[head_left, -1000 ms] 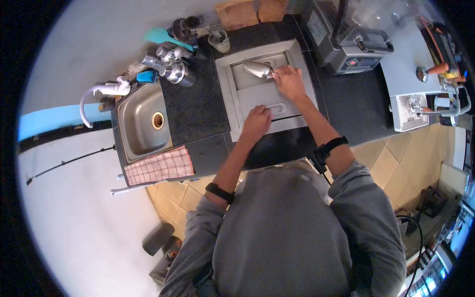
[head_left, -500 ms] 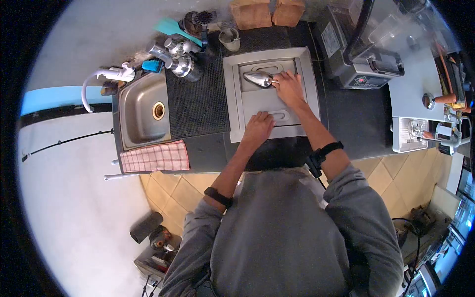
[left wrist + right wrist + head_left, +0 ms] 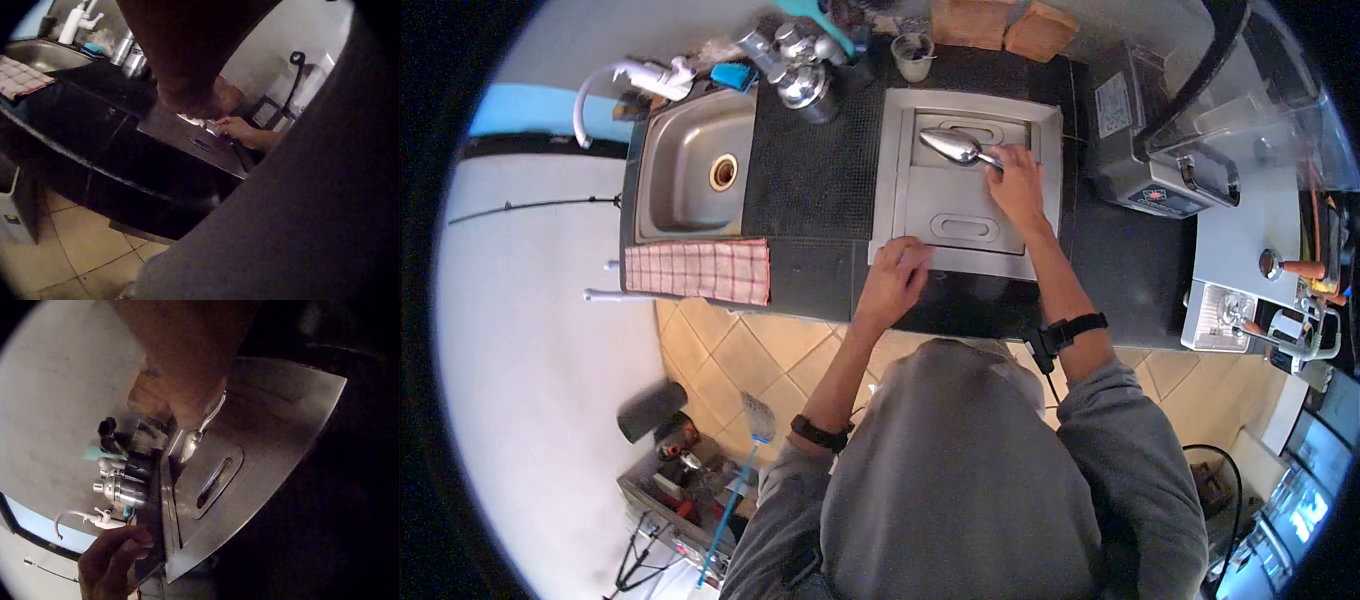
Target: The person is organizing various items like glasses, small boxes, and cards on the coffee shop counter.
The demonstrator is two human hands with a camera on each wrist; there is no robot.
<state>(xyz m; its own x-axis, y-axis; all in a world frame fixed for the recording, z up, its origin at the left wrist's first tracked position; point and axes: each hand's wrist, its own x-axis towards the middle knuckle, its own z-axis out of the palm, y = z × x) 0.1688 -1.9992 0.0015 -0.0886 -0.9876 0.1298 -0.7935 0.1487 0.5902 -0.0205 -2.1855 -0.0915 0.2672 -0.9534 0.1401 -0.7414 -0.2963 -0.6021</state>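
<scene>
A shiny metal ice scoop lies over the far panel of a two-panel steel lid. My right hand holds the scoop by its handle end. In the right wrist view, the bent handle shows beside the fingers, which are partly hidden by the wrist. My left hand is at the near-left corner of the steel frame, its fingers loosely curled around nothing. Just beyond it to the right is the near panel's oval recessed grip.
Left of the lid are a black ribbed mat, a steel sink and a checked cloth. Shakers and a cup stand behind. A grey blender-like machine is at the right.
My left hand has moved off the near panel's recessed grip to the frame's near-left corner. The scoop has turned flatter over the far panel, still in my right hand. The head view has shifted.
</scene>
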